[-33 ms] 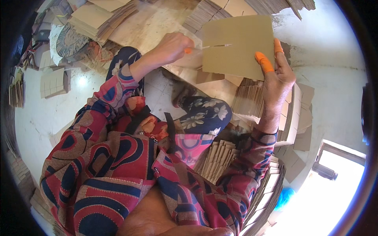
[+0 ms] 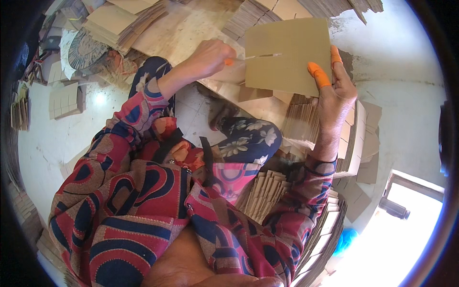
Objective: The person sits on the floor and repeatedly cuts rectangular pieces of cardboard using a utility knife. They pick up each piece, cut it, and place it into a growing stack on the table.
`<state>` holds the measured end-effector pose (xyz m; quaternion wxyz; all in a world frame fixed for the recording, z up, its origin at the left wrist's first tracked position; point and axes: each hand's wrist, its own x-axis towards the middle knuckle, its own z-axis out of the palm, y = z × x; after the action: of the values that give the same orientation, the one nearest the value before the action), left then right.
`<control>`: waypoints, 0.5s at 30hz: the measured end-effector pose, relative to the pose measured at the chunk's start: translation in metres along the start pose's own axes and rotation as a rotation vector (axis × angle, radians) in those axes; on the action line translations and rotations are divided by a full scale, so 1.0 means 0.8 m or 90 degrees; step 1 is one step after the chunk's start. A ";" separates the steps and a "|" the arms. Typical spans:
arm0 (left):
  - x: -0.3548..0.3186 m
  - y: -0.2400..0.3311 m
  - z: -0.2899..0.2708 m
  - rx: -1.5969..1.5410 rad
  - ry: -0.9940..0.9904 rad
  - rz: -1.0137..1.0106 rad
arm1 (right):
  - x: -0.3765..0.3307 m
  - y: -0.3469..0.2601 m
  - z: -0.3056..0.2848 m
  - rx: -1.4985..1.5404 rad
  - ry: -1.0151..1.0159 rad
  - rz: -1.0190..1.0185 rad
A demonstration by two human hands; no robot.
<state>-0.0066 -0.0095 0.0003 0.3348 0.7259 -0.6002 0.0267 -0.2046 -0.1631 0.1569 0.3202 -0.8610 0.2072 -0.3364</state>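
My right hand (image 2: 336, 95), with orange covers on its thumb and a finger, grips the right edge of a flat brown cardboard piece (image 2: 287, 71). The piece is held up with its broad face toward me. A narrow slit with a pale, bright streak runs in from its left edge. Just left of that edge, my left hand (image 2: 210, 58) is closed, with an orange-covered fingertip pointing at the slit. Whatever its fingers hold, if anything, is hidden.
Beneath the hands lies a wooden board (image 2: 184, 31) with a cardboard stack (image 2: 119, 21) at its far left. Upright cardboard pieces (image 2: 302, 117) stand to the right, and more slotted ones (image 2: 263, 196) beside my knee. A small cardboard stack (image 2: 66, 101) sits on the pale floor at left.
The cardboard piece and my right hand have shifted very slightly left. My left hand looks the same.
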 end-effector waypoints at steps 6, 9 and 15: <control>0.001 -0.002 -0.001 0.006 -0.019 -0.037 | 0.007 -0.019 0.004 0.053 -0.046 0.125; 0.002 -0.001 0.000 0.011 -0.013 -0.036 | 0.011 -0.014 0.001 0.047 -0.048 0.103; 0.001 -0.003 0.000 0.014 -0.040 -0.053 | 0.010 -0.007 0.021 0.004 -0.107 0.088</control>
<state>-0.0046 -0.0100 -0.0001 0.3087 0.7543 -0.5794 -0.0032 -0.1866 -0.1565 0.1549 0.3615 -0.8691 0.2370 -0.2405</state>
